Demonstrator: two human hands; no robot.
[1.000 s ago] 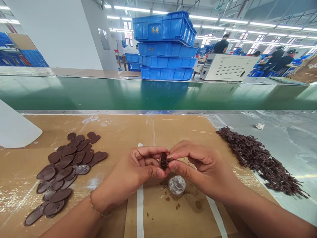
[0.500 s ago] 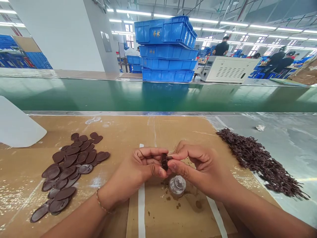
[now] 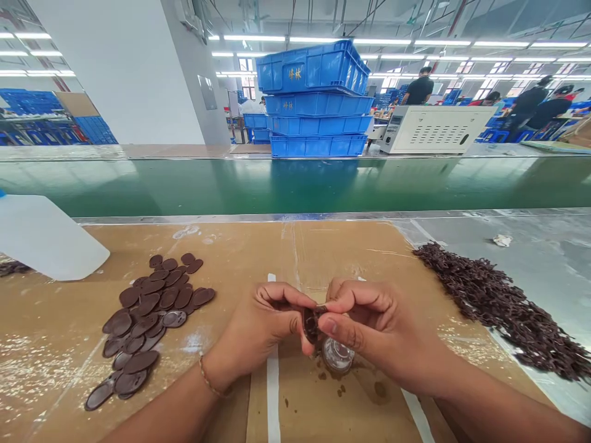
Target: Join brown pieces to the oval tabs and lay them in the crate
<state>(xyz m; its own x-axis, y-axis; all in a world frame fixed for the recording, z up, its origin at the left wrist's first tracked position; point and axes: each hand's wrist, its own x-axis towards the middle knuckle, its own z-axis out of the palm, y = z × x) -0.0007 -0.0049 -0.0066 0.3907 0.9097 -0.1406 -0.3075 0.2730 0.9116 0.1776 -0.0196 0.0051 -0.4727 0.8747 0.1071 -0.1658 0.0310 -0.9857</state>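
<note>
Just above a small clear jar (image 3: 338, 357), both hands meet at the fingertips. My left hand (image 3: 272, 320) pinches a dark brown oval piece (image 3: 311, 326) by its edge, and the piece looks bent or tilted. With thumb and forefinger, my right hand (image 3: 369, 317) grips a small dark brown part at the oval's upper right; fingers hide most of it. To the left lies a loose pile of flat brown oval pieces (image 3: 148, 301), a few overlapping. A long heap of thin dark brown strips (image 3: 503, 307) lies to the right.
Brown cardboard (image 3: 221, 246) with white tape strips (image 3: 273, 394) and wet spots covers the table. A white plastic jug (image 3: 55, 243) lies at the left. Beyond runs a green conveyor belt (image 3: 207, 187), with stacked blue crates (image 3: 318, 126) and a beige metal box (image 3: 436, 129) behind. People are farther back.
The oval piece has turned in my left fingers, showing more of its face. My right fingertips are still on the small part. The whole view has shifted slightly.
</note>
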